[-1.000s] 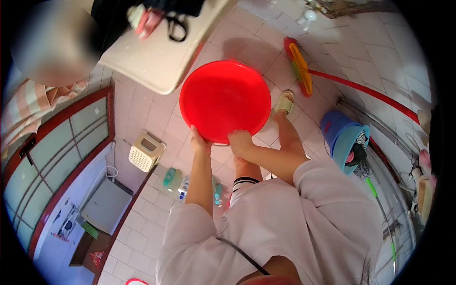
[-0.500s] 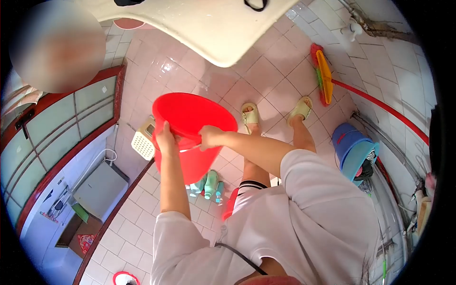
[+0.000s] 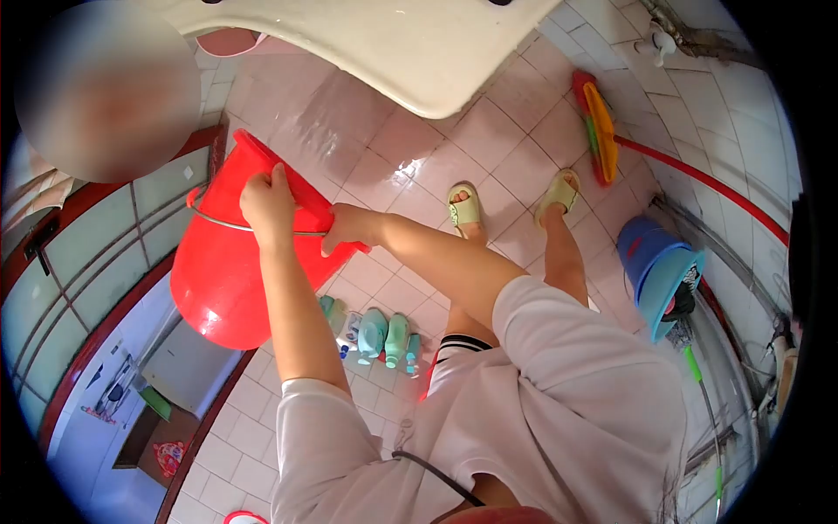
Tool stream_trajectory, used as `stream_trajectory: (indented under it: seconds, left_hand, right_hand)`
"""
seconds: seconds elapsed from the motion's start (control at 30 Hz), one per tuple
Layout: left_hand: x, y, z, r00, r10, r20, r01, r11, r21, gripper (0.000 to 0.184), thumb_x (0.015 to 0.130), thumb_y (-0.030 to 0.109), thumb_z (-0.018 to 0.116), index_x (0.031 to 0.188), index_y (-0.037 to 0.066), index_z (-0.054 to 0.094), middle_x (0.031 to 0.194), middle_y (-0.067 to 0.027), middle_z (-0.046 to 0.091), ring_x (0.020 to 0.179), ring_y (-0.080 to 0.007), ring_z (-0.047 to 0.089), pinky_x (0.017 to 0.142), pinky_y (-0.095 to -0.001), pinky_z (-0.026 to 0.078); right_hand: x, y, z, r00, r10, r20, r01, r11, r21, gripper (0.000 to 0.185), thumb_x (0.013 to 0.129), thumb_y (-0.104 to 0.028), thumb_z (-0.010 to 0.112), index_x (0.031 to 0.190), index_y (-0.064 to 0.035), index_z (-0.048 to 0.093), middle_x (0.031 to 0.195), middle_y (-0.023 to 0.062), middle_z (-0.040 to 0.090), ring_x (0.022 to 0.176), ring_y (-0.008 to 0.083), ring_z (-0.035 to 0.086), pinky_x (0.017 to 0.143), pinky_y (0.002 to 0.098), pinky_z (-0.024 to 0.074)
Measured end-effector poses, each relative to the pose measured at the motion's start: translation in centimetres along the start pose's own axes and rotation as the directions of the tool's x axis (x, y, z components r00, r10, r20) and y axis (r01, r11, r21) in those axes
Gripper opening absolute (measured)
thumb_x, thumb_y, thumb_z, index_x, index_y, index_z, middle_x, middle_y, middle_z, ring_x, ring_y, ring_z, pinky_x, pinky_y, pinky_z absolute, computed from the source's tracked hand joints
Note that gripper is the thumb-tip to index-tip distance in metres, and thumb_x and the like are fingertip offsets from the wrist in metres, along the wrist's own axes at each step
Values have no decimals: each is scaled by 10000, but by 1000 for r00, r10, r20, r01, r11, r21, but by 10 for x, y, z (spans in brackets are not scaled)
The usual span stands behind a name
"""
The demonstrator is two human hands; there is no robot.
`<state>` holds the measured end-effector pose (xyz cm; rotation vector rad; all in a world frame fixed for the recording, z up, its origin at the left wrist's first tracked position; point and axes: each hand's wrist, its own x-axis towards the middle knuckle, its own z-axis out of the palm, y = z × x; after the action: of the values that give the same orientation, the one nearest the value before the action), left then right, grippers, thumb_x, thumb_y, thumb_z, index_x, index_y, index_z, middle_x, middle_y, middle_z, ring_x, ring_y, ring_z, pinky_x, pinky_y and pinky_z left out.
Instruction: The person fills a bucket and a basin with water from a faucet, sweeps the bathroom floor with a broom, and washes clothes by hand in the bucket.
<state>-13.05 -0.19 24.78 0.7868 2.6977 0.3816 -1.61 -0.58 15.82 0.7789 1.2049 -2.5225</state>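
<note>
A large red bucket (image 3: pixel 223 284) with a thin metal handle is held off the floor, tipped so that its mouth faces away toward the upper right and its base points to the lower left. My left hand (image 3: pixel 269 205) is closed on the rim at the bucket's near side. At the rim's right end my right hand (image 3: pixel 352 225) grips too, its fingers partly hidden. The bucket's inside is mostly out of sight. Beyond the mouth, the pink floor tiles (image 3: pixel 375 179) look wet and shiny.
A cream basin edge (image 3: pixel 419 100) juts in at the top. Several bottles (image 3: pixel 395 339) stand below the bucket. On the right are a broom (image 3: pixel 601 135) with a red pole and stacked blue buckets (image 3: pixel 650 262). A red-framed door (image 3: pixel 144 201) is at left.
The red bucket has swung left and tipped over, its base rising to the lower left. Both hands moved left with it. A sheet of water now spreads over the floor beyond it.
</note>
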Motion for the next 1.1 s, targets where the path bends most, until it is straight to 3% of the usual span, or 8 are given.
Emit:
stream_trajectory:
  seconds: [0.07, 0.2, 0.43, 0.77, 0.9, 0.93, 1.03, 1.1]
  left_hand:
    - [-1, 4, -2, 1000, 24, -1, -24, 999, 26, 359, 787, 252, 542, 561, -19, 474, 462, -136, 506, 412, -254, 544, 449, -342, 434]
    - [-12, 7, 3, 999, 35, 28, -37, 997, 71, 355, 785, 241, 545, 556, -13, 450, 452, -129, 487, 402, -243, 543, 432, -332, 429]
    - [-50, -13, 50, 993, 18, 113, 1, 986, -169, 340, 718, 192, 639, 569, -18, 417, 475, -88, 448, 401, -174, 536, 394, -296, 411]
    - [-99, -16, 128, 880, -281, 382, 454, 735, -504, 256, 630, 39, 694, 797, 22, 501, 633, -38, 521, 464, -117, 480, 372, -254, 423]
    - [-113, -13, 188, 662, -425, 618, 747, 307, -589, 276, 682, -24, 568, 937, 14, 467, 837, -114, 554, 686, -235, 568, 535, -366, 513]
    - [-111, -15, 212, 626, -381, 681, 762, 111, -638, 303, 696, -46, 517, 986, 8, 451, 918, -141, 549, 788, -284, 578, 614, -412, 529]
    - [-112, 18, 267, 566, -316, 761, 788, -62, -612, 452, 668, -106, 402, 1107, 2, 406, 1068, -174, 493, 936, -342, 528, 755, -476, 492]
    - [-109, 37, 303, 587, -149, 796, 788, -120, -604, 438, 681, -101, 407, 1109, -11, 401, 1073, -169, 490, 952, -337, 518, 762, -480, 488]
  right_hand:
    - [4, -3, -5, 960, 65, 274, -93, 991, 91, 626, 479, -119, 703, 1030, 66, 469, 1030, 182, 508, 960, 237, 475, 768, 356, 399]
    - [-6, 13, -6, 966, 5, 260, -65, 973, 223, 642, 479, -115, 707, 1046, 65, 467, 1049, 183, 504, 973, 244, 476, 768, 355, 405]
    - [-62, 31, -32, 991, 127, 37, -128, 992, 17, 684, 476, -163, 718, 1070, 77, 477, 1085, 210, 504, 991, 272, 492, 766, 342, 424]
    - [-105, 87, -86, 971, -8, -238, -169, 681, -713, 336, 538, -186, 665, 847, -57, 631, 802, 163, 598, 796, 279, 581, 664, 380, 468]
    - [-124, 105, -129, 969, -57, -242, -181, 507, -843, 357, 578, -185, 668, 909, -63, 614, 882, 159, 587, 876, 270, 559, 722, 372, 456]
    - [-139, 106, -142, 932, -262, -250, -86, 509, -856, 383, 597, -198, 669, 949, -67, 599, 938, 155, 571, 928, 271, 531, 773, 364, 435]
    - [-179, 93, -190, 741, -564, -364, 191, 697, -691, 472, 634, -235, 679, 1063, -87, 548, 1057, 142, 520, 1051, 276, 447, 906, 352, 356]
    - [-208, 81, -223, 515, -600, -612, 142, 764, -629, 442, 669, -189, 676, 1076, -80, 540, 1019, 106, 549, 994, 225, 497, 874, 329, 388]
